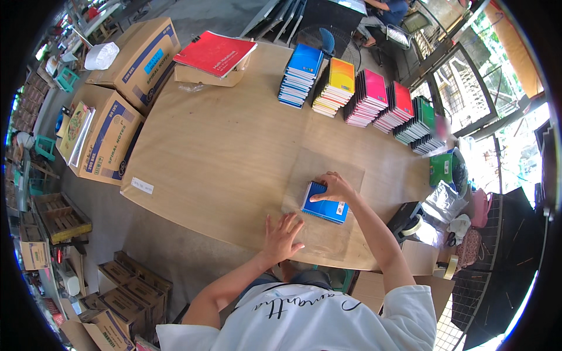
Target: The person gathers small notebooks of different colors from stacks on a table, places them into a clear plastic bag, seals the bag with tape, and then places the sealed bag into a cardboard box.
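Near the front of the table lies a small blue spiral notebook [329, 213], or a thin pile of them, on a clear plastic sheet [345, 240]. My right hand [336, 187] grips it at its far edge, thumb on the blue cover and the other fingers curled over the far side. My left hand [283, 238] hovers at or rests by the table's front edge, left of the notebook, fingers spread and nothing in it.
Across the back right stand neat notebook stacks: blue [305, 58], yellow [341, 75], pink [371, 85], red [399, 100] and green [422, 116]. A red notebook pile [215, 54] sits back left beside large cartons [108, 137]. A tape dispenser [405, 221] is at right.
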`<action>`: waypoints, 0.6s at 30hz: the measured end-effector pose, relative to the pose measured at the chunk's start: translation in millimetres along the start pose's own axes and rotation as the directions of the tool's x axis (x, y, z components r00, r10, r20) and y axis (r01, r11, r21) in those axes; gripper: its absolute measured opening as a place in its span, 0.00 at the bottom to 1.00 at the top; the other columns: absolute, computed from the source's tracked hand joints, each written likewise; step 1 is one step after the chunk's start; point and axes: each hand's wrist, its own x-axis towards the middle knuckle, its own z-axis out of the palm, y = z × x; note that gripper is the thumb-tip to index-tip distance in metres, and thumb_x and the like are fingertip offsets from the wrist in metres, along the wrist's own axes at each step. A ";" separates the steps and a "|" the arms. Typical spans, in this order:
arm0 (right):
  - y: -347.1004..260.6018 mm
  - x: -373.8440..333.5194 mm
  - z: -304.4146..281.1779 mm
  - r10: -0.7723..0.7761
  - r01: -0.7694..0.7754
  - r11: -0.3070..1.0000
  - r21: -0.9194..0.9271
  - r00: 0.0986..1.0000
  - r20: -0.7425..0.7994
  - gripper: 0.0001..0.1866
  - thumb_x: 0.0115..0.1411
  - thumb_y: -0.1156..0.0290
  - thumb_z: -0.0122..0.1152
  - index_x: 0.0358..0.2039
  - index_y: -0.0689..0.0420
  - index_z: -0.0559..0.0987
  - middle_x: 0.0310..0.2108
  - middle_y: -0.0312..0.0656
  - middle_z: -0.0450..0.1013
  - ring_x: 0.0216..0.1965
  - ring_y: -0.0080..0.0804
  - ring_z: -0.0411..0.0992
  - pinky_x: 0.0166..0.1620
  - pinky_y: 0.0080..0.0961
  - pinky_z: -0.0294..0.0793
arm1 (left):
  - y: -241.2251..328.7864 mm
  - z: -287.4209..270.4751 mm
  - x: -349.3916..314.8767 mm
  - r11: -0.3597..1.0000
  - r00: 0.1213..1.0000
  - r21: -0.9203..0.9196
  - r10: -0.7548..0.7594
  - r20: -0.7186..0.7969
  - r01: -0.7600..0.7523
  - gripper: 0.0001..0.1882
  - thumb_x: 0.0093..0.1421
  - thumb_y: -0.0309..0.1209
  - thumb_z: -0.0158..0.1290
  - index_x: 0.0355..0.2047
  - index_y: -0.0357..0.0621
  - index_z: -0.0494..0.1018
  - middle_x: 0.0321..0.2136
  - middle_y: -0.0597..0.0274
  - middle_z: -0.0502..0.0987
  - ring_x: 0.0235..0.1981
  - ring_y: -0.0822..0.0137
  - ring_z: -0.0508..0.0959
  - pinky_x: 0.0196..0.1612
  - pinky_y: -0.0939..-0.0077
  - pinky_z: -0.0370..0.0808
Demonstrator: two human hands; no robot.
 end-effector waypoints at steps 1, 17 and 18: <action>2.6 0.4 1.1 -0.003 0.002 1.000 -0.021 1.000 -0.017 0.42 0.34 0.33 0.68 0.38 0.58 0.79 0.39 0.47 0.71 0.50 0.46 0.66 0.51 0.40 0.68 | 2.4 -4.1 0.1 0.999 1.000 -0.036 0.018 -0.023 -0.019 0.36 0.45 0.48 0.62 0.55 0.56 0.65 0.58 0.60 0.60 0.59 0.57 0.61 0.57 0.33 0.51; -35.5 -166.4 93.8 -0.111 0.048 0.992 -0.117 0.781 -0.615 0.06 0.48 0.67 0.66 0.27 0.51 0.80 0.28 0.32 0.71 0.31 0.34 0.71 0.35 0.34 0.71 | -7.1 -12.4 48.4 0.892 0.930 -0.282 0.366 -0.001 -0.352 0.06 0.54 0.29 0.52 0.31 0.41 0.70 0.28 0.56 0.73 0.33 0.54 0.76 0.34 0.60 0.73; -29.5 -168.2 98.7 -0.100 0.052 0.994 -0.094 0.771 -0.628 0.06 0.48 0.67 0.66 0.27 0.51 0.80 0.28 0.32 0.71 0.31 0.34 0.71 0.35 0.34 0.71 | -2.9 -20.5 48.4 0.872 0.904 -0.257 0.427 -0.019 -0.417 0.06 0.54 0.28 0.52 0.30 0.41 0.70 0.28 0.56 0.73 0.33 0.54 0.76 0.34 0.60 0.73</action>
